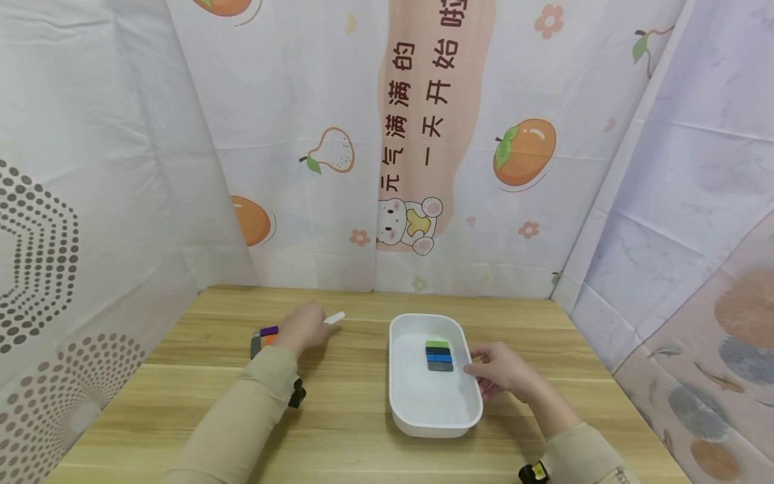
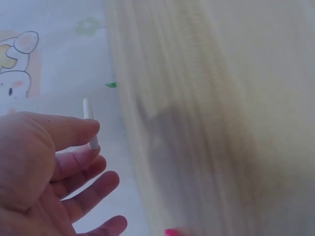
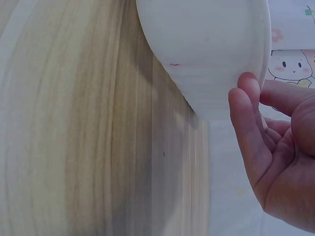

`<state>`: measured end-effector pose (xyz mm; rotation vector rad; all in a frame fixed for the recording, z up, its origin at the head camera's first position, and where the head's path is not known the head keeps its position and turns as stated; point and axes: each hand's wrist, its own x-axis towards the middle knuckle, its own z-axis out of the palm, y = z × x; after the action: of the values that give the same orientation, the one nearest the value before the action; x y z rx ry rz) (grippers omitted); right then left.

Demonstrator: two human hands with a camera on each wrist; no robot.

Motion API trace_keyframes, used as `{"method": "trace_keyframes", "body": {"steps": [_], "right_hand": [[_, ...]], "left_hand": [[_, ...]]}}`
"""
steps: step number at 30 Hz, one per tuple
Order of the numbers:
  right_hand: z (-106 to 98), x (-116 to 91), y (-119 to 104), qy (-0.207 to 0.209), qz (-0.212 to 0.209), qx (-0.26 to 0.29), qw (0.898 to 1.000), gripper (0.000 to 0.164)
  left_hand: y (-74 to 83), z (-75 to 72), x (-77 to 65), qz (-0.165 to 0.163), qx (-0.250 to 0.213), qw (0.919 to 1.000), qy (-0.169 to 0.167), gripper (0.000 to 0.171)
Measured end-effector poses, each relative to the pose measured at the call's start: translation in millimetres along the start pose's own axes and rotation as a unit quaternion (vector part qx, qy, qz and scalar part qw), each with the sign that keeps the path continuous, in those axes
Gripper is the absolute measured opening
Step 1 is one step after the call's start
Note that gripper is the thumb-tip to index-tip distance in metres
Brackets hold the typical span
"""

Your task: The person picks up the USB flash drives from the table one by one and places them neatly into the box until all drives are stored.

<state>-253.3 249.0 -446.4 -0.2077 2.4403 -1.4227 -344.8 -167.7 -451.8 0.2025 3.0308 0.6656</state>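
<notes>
Between thumb and index finger my left hand [image 1: 304, 327] pinches a small flat white stick [image 1: 334, 317], held above the left part of the table. In the left wrist view the white stick [image 2: 88, 109] appears thin and edge-on, and the other fingers are loosely spread. My right hand [image 1: 500, 368] grips the right rim of a white plastic tub [image 1: 432, 407], with fingers against its outer wall in the right wrist view. Inside the tub, several small flat rectangular pieces [image 1: 439, 357] in green, black, blue and grey lie in a row.
Left of my left hand lie small pieces on the wooden table [image 1: 351, 403]: a purple one [image 1: 269, 331], a dark grey one [image 1: 255, 347] and an orange one [image 1: 270, 340], partly covered by the hand. A printed curtain [image 1: 338, 222] hangs behind the table's far edge.
</notes>
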Motion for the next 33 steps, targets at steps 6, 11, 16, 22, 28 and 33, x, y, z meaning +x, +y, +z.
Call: {"method": "trace_keyframes", "body": {"steps": [6, 11, 16, 22, 28, 33], "right_hand": [[0, 0, 0, 0.000, 0.000, 0.002, 1.000, 0.046], [0, 0, 0, 0.001, 0.001, 0.001, 1.000, 0.046], [1, 1, 0, 0.006, 0.001, -0.008, 1.000, 0.045], [1, 0, 0, 0.005, 0.002, -0.006, 1.000, 0.045], [0, 1, 1, 0.003, 0.001, 0.003, 1.000, 0.046], [-1, 3, 2, 0.005, 0.005, 0.001, 1.000, 0.045]], "left_hand": [[10.8, -12.9, -4.1, 0.039, 0.019, 0.9990, 0.014, 0.020], [19.5, -21.6, -3.5, 0.077, 0.060, 0.9950, 0.021, 0.014], [31.1, -27.1, -0.9, 0.118, 0.094, 0.9881, 0.031, 0.011], [48.0, -31.7, -2.8, 0.146, 0.122, 0.9810, 0.040, 0.011], [65.5, -40.7, -2.8, 0.144, 0.095, 0.9850, 0.012, 0.016], [76.5, -49.7, -1.4, 0.155, 0.078, 0.9848, -0.009, 0.021]]}}
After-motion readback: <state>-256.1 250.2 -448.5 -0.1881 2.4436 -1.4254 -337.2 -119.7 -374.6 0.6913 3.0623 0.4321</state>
